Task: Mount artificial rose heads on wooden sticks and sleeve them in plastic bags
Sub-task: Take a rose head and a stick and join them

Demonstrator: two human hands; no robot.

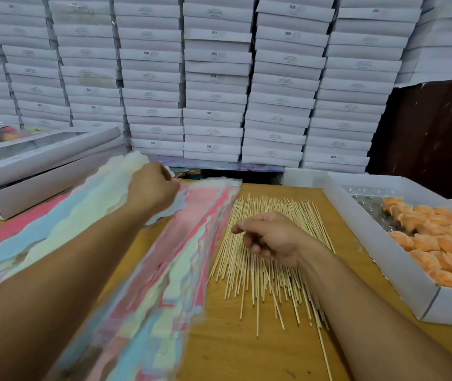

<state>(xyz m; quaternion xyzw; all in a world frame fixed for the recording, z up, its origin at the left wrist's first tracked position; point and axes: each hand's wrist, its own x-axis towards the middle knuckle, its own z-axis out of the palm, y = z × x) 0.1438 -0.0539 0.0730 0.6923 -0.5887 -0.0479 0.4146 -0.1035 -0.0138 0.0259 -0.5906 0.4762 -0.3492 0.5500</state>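
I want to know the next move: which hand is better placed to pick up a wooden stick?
The right hand. It hovers directly over the pile of wooden sticks, fingers curled downward. The left hand is farther away, up at the coloured plastic bags.

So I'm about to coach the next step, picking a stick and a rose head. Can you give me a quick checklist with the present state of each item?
1. Pile of thin wooden sticks within reach on the wooden table: ok.
2. Right hand over the sticks: ok; whether it pinches one, cannot tell.
3. Orange fabric rose heads stocked in the white cardboard tray: ok.
4. Pastel plastic bags laid out beside the sticks: ok.
5. Left hand free: not ok, it is at the far end of the bags, fingers curled.
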